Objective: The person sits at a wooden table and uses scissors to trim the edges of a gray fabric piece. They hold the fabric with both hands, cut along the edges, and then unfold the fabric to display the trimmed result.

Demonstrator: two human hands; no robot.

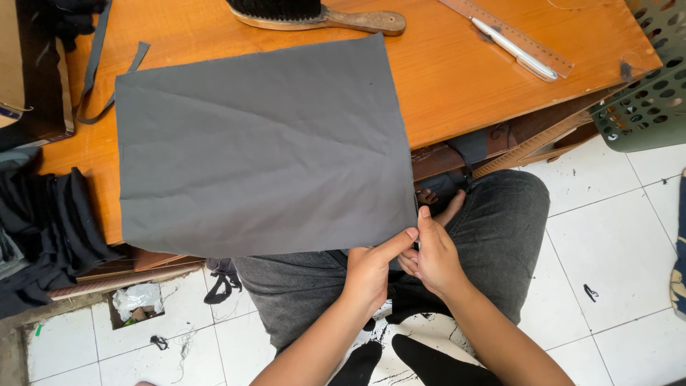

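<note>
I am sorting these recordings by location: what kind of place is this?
Probably a small sewing or tailoring workshop: grey cut fabric on a wooden table, a ruler with a white pen, and dark cloth piles.

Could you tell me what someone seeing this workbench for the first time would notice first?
The big grey fabric panel dominates, spread flat over the orange wooden table with its near edge hanging over the person's lap. Both hands pinch its near right corner: the left hand and right hand meet there. At the table's far edge lie a wooden-handled brush and a ruler with a white pen on it.
</note>
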